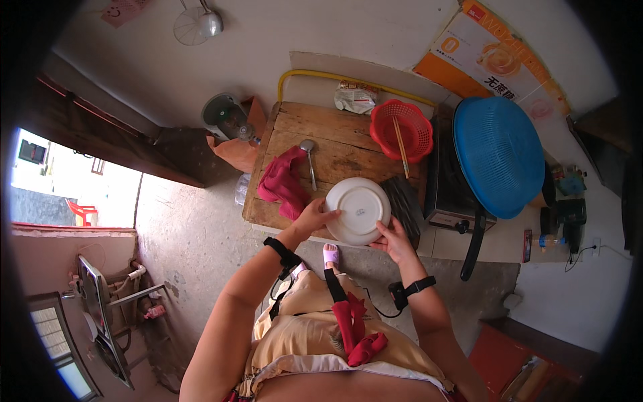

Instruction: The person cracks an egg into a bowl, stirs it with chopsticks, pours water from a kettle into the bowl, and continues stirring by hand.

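Note:
A white plate (357,208) is held between my two hands, its underside with the foot ring turned up toward me. My left hand (316,218) grips its left rim, thumb on the underside. My right hand (394,238) holds the lower right rim, with the thumb on the underside and fingers beneath. The plate is over the front edge of a wooden board (341,145). Left of it lies a crumpled magenta cloth (286,183), and a metal spoon (310,161) rests beside the cloth. A dark ribbed item (404,206) lies to the plate's right.
A red plastic basket (397,130) with chopsticks (400,145) across it stands at the back right, near a crumpled packet (355,97). A blue colander (500,156) covers a pan on the stove (442,201); the pan handle (473,246) juts forward. A bin (213,118) stands left.

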Motion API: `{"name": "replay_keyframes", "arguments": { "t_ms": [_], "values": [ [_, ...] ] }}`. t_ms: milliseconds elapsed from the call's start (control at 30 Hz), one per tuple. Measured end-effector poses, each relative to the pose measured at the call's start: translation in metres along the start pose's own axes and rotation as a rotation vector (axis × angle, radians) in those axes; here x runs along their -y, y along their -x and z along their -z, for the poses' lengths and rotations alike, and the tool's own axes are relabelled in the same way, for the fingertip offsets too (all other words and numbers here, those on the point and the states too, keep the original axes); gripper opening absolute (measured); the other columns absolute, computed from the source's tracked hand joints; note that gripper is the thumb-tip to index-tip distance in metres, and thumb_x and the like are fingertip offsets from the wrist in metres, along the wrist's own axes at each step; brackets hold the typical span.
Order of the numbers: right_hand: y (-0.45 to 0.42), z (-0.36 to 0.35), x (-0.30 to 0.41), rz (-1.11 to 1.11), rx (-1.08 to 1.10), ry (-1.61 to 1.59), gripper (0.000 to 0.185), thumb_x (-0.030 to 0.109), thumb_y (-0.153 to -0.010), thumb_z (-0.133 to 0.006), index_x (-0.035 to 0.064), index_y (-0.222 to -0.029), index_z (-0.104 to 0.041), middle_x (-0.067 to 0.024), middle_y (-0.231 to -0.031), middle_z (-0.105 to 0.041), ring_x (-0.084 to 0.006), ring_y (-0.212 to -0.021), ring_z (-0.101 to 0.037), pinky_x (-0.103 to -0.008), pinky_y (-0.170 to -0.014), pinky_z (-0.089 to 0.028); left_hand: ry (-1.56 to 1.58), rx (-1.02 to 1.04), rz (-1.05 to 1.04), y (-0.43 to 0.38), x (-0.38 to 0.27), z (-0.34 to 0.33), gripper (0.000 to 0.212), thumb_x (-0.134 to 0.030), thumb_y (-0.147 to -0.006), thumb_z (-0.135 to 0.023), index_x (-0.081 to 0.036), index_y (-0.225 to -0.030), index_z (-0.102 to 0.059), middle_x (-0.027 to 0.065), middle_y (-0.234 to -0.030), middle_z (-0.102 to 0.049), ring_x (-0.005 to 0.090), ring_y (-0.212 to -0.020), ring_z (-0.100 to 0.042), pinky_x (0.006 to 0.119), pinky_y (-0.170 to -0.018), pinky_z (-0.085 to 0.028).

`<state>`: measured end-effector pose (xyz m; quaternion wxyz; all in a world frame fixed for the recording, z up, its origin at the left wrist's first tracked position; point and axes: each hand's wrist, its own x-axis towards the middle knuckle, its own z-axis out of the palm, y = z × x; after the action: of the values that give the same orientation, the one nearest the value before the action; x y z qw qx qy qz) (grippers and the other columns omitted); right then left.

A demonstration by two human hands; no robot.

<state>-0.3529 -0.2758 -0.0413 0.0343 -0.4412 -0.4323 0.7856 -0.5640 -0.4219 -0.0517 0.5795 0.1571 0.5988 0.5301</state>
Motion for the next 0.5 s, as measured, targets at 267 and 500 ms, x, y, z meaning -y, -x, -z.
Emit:
{"name": "replay_keyframes", "arguments": {
  "t_ms": [267, 500],
  "values": [
    [0.003, 0.002, -0.001, -0.021, 0.013, -0.05, 0.06, 0.027, -0.086, -0.065, 0.0141, -0.135, -0.033, -0.0093, -0.11, -0.058, -0.0215, -0.085, -0.066, -0.0328, -0.066, -0.058, -0.49, -0.075, -0.236, -0.014, 0.009, 0.014, 0.045, -0.038, -0.078, -0.071, 0.002, -0.097, -0.06, 0.0125, -0.088, -0.061, 0.0211, -0.082, -0.059, 0.034, -0.071, -0.048],
    [0.0, -0.003, -0.001, -0.021, -0.004, 0.004, 0.063, 0.032, -0.085, -0.066, 0.0176, -0.136, -0.033, -0.0067, -0.112, -0.056, -0.0215, -0.086, -0.065, -0.0329, -0.067, -0.057, -0.55, -0.123, -0.286, -0.017, 0.009, 0.018, 0.044, -0.039, -0.075, -0.072, 0.004, -0.085, -0.063, 0.0191, -0.073, -0.061, 0.0283, -0.067, -0.06, 0.039, -0.062, -0.046]
  ]
}}
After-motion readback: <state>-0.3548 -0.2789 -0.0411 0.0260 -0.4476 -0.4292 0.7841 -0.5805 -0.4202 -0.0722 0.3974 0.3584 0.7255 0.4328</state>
